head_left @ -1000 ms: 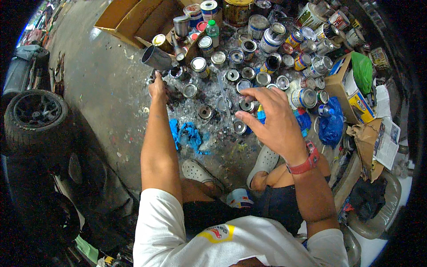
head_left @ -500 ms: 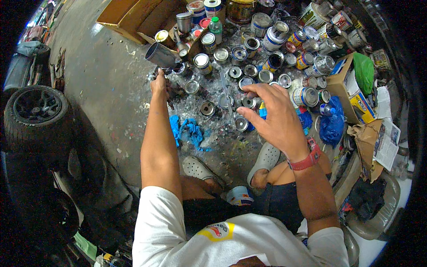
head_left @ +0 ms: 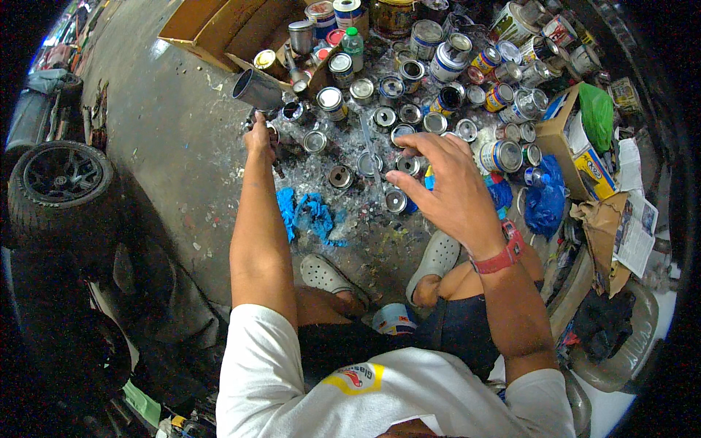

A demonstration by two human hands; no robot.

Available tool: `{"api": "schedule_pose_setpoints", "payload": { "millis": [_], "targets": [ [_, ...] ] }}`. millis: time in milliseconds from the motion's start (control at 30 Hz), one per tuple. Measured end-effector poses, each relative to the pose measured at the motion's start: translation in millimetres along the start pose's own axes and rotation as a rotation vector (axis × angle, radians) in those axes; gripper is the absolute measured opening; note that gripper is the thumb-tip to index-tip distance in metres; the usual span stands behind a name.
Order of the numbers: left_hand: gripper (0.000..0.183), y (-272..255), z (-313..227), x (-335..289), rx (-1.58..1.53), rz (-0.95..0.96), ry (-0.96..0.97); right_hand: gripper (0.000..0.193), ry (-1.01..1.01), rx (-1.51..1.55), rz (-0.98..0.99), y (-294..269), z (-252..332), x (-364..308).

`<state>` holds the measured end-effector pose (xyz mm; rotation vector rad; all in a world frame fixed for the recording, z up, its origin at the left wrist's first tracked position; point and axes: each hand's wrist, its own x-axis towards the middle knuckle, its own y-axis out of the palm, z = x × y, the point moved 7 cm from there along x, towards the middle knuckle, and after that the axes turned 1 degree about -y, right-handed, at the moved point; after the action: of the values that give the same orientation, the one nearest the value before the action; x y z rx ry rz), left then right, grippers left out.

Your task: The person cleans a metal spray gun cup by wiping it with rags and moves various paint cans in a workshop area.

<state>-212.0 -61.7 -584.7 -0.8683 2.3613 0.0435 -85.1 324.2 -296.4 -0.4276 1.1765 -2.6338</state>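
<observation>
My left hand is closed around a paint spray gun, out over the floor at the left of the cans. The gun's dark grey cup leans to the left above my fist, and its body is mostly hidden by my fingers. Its inside is too dark to make out. My right hand hovers over the near cans with thumb and fingers apart, holding nothing. Beneath it are an open paint can and a clear stirring stick across a can lid. Crumpled blue gloves or cloth lie below my left hand.
Several paint cans crowd the floor ahead and to the right. A cardboard box stands far left, near a green-capped bottle. At the right are a blue bag and another carton. A wheel stands at the left.
The spray gun and its cup have shifted slightly left and up with my left hand. My right hand has barely moved and stays open.
</observation>
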Motion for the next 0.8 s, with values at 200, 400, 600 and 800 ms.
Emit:
{"api": "schedule_pose_setpoints", "payload": {
  "millis": [200, 400, 600, 800],
  "targets": [
    [0.053, -3.7, -2.5, -7.3, 0.023, -0.042, 0.056, 0.042, -0.015, 0.009, -0.014, -0.2, -0.7, -0.5],
    [0.055, -8.7, 2.6, -4.2, 0.033, -0.044, 0.047, 0.041, -0.031, 0.015, -0.034, 1.3, 0.3, -0.8],
    [0.057, 2.7, 0.2, -18.5, 0.105, -0.076, 0.022, 0.04, -0.009, -0.001, -0.077, -8.4, -2.2, -2.3],
    [0.057, -9.3, 10.5, -7.2, 0.021, -0.025, 0.057, 0.037, -0.036, 0.041, -0.107, -8.8, -6.3, -2.6]
  ]
}}
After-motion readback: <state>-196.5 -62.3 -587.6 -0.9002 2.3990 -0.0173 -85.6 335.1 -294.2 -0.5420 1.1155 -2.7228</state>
